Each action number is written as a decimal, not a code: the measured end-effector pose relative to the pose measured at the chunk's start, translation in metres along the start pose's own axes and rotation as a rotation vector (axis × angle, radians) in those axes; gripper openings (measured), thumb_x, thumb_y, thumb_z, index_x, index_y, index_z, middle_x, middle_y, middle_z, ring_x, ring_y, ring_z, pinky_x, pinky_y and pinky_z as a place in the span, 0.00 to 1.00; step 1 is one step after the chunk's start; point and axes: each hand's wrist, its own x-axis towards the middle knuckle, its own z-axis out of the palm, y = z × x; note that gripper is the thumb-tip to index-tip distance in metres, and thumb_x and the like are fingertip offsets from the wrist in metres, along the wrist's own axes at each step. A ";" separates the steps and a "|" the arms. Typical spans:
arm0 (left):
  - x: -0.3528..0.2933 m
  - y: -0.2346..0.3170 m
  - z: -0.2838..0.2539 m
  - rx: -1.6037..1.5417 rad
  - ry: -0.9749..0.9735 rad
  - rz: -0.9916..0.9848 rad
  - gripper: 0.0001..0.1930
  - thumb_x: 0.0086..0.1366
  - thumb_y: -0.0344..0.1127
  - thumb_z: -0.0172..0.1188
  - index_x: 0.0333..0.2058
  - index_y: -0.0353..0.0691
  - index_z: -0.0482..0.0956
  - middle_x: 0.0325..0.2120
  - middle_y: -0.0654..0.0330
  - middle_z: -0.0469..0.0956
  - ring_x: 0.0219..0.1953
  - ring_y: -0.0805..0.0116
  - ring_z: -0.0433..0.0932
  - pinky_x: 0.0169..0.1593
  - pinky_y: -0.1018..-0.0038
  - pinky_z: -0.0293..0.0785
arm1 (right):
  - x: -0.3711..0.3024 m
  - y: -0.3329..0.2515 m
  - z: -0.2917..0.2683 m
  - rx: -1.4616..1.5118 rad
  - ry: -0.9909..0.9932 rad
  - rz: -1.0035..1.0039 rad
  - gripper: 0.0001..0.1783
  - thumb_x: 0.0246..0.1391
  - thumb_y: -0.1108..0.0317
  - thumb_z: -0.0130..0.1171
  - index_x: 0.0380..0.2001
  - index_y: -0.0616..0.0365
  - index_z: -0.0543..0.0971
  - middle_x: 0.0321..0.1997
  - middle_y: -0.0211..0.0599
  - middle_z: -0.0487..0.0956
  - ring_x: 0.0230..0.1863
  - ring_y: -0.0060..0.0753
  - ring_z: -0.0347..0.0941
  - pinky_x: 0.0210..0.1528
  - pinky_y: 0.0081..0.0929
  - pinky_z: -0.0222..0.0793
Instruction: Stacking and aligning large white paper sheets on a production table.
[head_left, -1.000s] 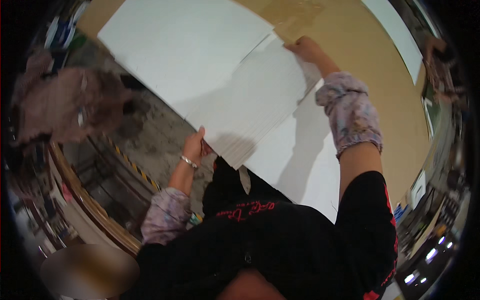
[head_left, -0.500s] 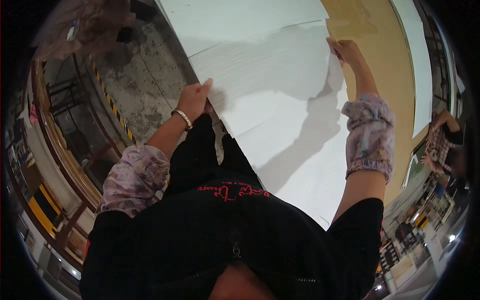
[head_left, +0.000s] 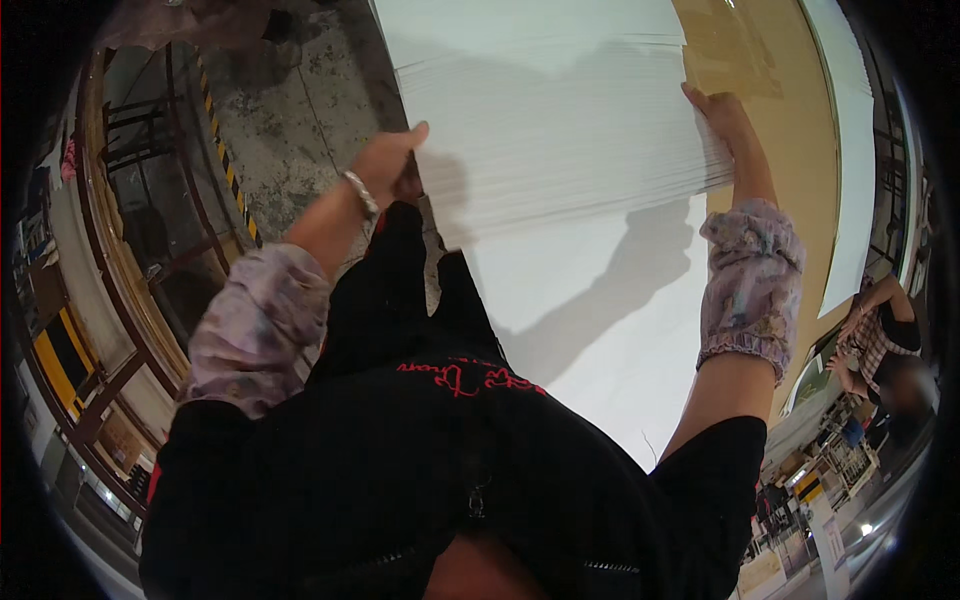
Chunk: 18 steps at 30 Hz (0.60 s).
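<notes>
A stack of large white paper sheets point(head_left: 560, 135) lies before me, its edges fanned into many fine steps running left to right. My left hand point(head_left: 393, 163), with a silver bangle at the wrist, is closed at the stack's left edge. Its thumb is on top and its other fingers are mostly hidden. On the opposite edge, my right hand point(head_left: 722, 118) grips the sheets, thumb uppermost and fingertips out of sight. Nearer my body, a smooth white sheet point(head_left: 620, 320) carries the shadow of my right arm. Patterned sleeve covers are on both forearms.
A tan board-like surface point(head_left: 770, 150) borders the paper on the right, with another white sheet point(head_left: 848, 170) beyond it. Concrete floor point(head_left: 285, 120) with a yellow-black stripe point(head_left: 228, 165) lies left, beside brown metal racks point(head_left: 130, 310). Another person point(head_left: 885, 340) is at far right.
The stepped sheet edges have spread into a wider, denser band. My left hand has moved slightly away from my body; the right has shifted slightly right and nearer. Both keep their hold.
</notes>
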 end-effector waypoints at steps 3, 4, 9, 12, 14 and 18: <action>-0.011 0.009 0.025 0.106 0.223 0.027 0.21 0.61 0.48 0.52 0.25 0.32 0.75 0.19 0.59 0.74 0.18 0.69 0.73 0.18 0.74 0.67 | 0.005 0.014 0.003 0.190 -0.064 -0.126 0.34 0.47 0.39 0.55 0.13 0.66 0.76 0.14 0.41 0.73 0.17 0.31 0.69 0.27 0.33 0.67; -0.010 0.001 0.024 0.270 0.298 0.086 0.20 0.61 0.47 0.53 0.24 0.32 0.76 0.19 0.59 0.75 0.19 0.70 0.73 0.19 0.73 0.67 | 0.006 0.012 0.004 0.192 -0.066 -0.134 0.34 0.47 0.39 0.55 0.13 0.66 0.76 0.14 0.41 0.73 0.17 0.31 0.69 0.27 0.33 0.67; 0.003 -0.002 0.031 0.358 0.396 0.121 0.21 0.61 0.48 0.53 0.23 0.32 0.76 0.20 0.60 0.75 0.20 0.69 0.72 0.22 0.73 0.67 | 0.015 0.033 0.003 0.078 0.057 -0.125 0.26 0.50 0.47 0.58 0.13 0.59 0.73 0.13 0.29 0.69 0.15 0.22 0.61 0.19 0.23 0.59; -0.007 0.008 0.033 0.086 0.272 -0.033 0.22 0.61 0.51 0.52 0.26 0.33 0.76 0.22 0.59 0.76 0.22 0.68 0.72 0.25 0.73 0.66 | 0.013 0.019 -0.003 0.127 -0.124 -0.091 0.26 0.50 0.47 0.56 0.14 0.60 0.73 0.13 0.29 0.69 0.15 0.22 0.62 0.19 0.24 0.57; 0.012 -0.016 0.020 0.410 0.360 0.082 0.21 0.61 0.51 0.53 0.29 0.35 0.76 0.23 0.60 0.76 0.22 0.68 0.72 0.25 0.72 0.66 | 0.010 0.010 -0.001 0.129 -0.108 -0.093 0.27 0.50 0.46 0.56 0.14 0.62 0.74 0.12 0.33 0.70 0.16 0.26 0.65 0.21 0.27 0.61; 0.008 -0.002 0.023 0.435 0.330 0.017 0.22 0.61 0.53 0.52 0.35 0.35 0.75 0.25 0.60 0.77 0.24 0.67 0.72 0.26 0.69 0.67 | -0.006 0.003 0.003 0.248 0.023 -0.228 0.28 0.50 0.46 0.55 0.14 0.62 0.75 0.10 0.34 0.68 0.15 0.28 0.67 0.23 0.29 0.65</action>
